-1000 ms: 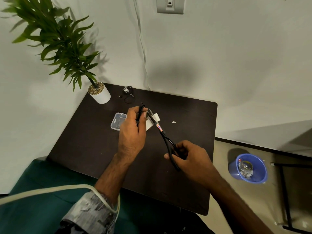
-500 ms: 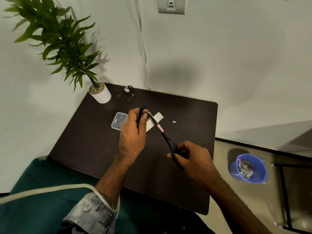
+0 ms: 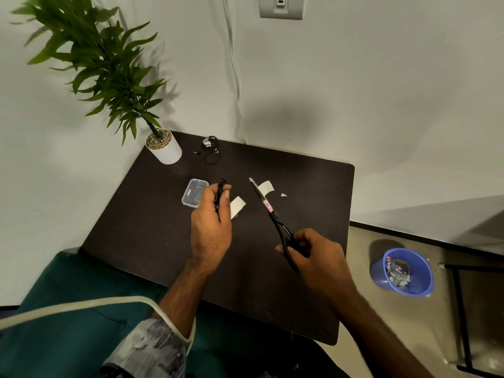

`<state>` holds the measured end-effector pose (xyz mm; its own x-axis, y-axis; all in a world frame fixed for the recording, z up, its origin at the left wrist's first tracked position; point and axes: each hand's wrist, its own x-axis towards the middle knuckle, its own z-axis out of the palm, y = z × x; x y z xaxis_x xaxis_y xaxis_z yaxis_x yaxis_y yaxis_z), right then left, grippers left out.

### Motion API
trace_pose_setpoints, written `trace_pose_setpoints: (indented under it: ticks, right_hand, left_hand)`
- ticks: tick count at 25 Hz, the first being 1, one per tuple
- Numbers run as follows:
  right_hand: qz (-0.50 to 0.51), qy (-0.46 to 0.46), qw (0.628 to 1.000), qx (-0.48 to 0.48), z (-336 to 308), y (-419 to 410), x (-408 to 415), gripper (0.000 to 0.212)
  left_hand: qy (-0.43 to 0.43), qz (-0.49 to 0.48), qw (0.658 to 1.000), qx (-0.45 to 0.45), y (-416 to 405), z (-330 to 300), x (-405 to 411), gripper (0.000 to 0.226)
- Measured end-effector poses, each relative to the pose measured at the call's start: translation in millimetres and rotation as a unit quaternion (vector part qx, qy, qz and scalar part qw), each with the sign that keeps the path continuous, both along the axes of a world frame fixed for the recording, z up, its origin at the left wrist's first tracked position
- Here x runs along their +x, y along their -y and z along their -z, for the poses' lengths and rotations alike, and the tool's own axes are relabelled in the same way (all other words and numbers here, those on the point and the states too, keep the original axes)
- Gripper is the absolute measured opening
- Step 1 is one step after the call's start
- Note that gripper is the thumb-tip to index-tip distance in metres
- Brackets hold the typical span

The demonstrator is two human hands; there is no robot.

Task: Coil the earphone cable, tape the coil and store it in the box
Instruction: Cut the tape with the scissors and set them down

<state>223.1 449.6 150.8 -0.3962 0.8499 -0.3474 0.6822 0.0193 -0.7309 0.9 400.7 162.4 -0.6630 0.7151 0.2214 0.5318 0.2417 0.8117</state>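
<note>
My left hand (image 3: 211, 225) pinches a coiled black earphone cable (image 3: 220, 189) above the dark table (image 3: 152, 225), and a short strip of white tape (image 3: 236, 207) hangs from the coil. My right hand (image 3: 313, 255) grips the black handles of a pair of scissors (image 3: 268, 210); the blades are closed and point up and left. A second piece of white tape (image 3: 266, 187) lies on the table behind the blade tip. The small clear plastic box (image 3: 194, 196) sits just left of my left hand.
A potted plant (image 3: 163, 148) stands at the table's far left corner. Another tangle of black earphones (image 3: 210, 151) lies beside it. A tiny tape scrap (image 3: 284, 195) rests farther right. A blue bin (image 3: 406, 272) sits on the floor to the right, and a green cushion (image 3: 54, 323) is at lower left.
The scissors have pulled away to the right from the coil, and the tape is now in two pieces. One piece stays on the coil, the other lies on the table.
</note>
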Motion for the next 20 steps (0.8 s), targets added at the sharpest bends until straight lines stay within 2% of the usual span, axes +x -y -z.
trace_pose_setpoints:
  ticks: [5,9,14,20]
  right_hand:
    - [-0.009,0.053,0.998,0.042,12,1,1,0.028]
    - [-0.012,0.125,0.992,0.030,54,0,-3,0.023]
    - [-0.068,0.226,0.972,-0.008,127,1,-13,0.029]
    - [-0.103,0.268,0.957,-0.044,168,2,-26,0.035]
  left_hand:
    - [0.089,0.000,0.993,-0.079,4,15,3,0.019]
    - [0.087,-0.033,0.985,-0.142,16,29,5,0.023]
    - [0.100,-0.044,0.977,-0.181,39,45,0,0.016]
    - [0.124,-0.027,0.971,-0.200,52,48,-9,0.015]
